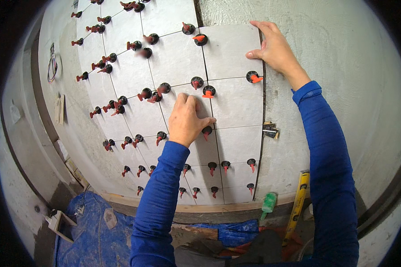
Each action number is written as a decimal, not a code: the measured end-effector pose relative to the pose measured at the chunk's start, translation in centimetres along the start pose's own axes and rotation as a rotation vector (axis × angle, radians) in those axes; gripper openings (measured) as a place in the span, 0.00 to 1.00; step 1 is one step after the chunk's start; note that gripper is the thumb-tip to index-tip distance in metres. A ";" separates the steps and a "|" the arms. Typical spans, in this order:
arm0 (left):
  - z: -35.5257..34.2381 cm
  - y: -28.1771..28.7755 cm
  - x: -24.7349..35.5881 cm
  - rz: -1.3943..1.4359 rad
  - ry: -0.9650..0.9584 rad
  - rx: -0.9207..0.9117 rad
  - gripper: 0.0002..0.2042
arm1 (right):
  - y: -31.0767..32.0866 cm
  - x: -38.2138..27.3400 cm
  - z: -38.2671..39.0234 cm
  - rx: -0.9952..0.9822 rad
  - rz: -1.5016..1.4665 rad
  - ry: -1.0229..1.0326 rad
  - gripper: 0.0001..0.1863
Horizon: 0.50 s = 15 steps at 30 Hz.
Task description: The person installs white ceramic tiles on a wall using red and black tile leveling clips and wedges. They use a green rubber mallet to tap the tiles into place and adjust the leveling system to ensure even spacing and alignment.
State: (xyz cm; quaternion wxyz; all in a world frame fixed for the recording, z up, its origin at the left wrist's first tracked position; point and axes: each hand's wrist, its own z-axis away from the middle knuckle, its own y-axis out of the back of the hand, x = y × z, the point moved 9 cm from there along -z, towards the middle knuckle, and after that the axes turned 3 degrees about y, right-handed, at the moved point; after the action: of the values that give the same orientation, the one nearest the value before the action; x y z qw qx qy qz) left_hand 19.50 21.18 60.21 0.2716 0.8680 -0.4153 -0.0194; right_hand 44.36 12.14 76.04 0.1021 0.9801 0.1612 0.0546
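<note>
My right hand (278, 51) is at the right edge of a pale wall tile (231, 53) in the upper right. Its index finger stretches to the tile's top corner, and the thumb presses on its face. My left hand (186, 119) rests against the tiles to the lower left, fingers bent and thumb held out to the right. That thumb is just above a tile leveling clip (206, 131) with a red handle and black disc. Another clip with a bright orange handle (208, 92) sits at the joint right of the left fingers.
Several red-handled clips (159, 138) stick out along the joints. Bare plastered wall (334, 58) lies to the right, with a small electrical box (270, 130) in it. Below are a yellow spirit level (296, 207), a green bottle (269, 203) and blue sheeting (91, 231).
</note>
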 end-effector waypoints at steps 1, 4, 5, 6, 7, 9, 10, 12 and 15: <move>0.0 0.1 0.0 0.000 -0.005 0.009 0.27 | 0.0 0.0 -0.1 0.002 0.002 0.007 0.49; -0.1 0.2 0.0 0.021 -0.019 0.024 0.24 | 0.8 0.2 0.8 0.062 -0.027 -0.018 0.45; -0.2 0.2 0.0 0.037 -0.027 0.025 0.24 | 1.5 0.4 1.8 0.124 -0.064 -0.056 0.42; -0.2 0.2 -0.1 0.053 -0.026 0.024 0.23 | 2.2 0.7 2.9 0.182 -0.088 -0.097 0.40; -0.2 0.3 -0.1 0.083 -0.034 0.044 0.19 | 2.7 1.3 5.0 0.186 -0.053 -0.202 0.35; -0.3 0.1 -0.2 0.077 -0.013 0.058 0.19 | 3.1 1.7 10.5 0.171 0.028 -0.418 0.27; -0.3 0.1 -0.4 0.071 0.003 0.065 0.19 | 2.1 1.3 13.1 0.092 0.019 -0.479 0.22; -0.2 0.2 -0.2 0.063 -0.010 0.104 0.19 | 0.2 0.4 17.4 -0.029 0.018 -0.568 0.17; -0.2 0.0 -0.3 0.051 0.023 0.116 0.21 | -1.5 -0.5 20.4 -0.041 -0.017 -0.600 0.15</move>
State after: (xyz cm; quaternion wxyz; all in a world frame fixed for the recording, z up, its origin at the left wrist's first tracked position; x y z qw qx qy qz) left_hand 19.36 21.49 60.37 0.2259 0.8716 -0.4346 0.0214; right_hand 46.27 9.62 55.78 0.1655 0.9488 0.1309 -0.2350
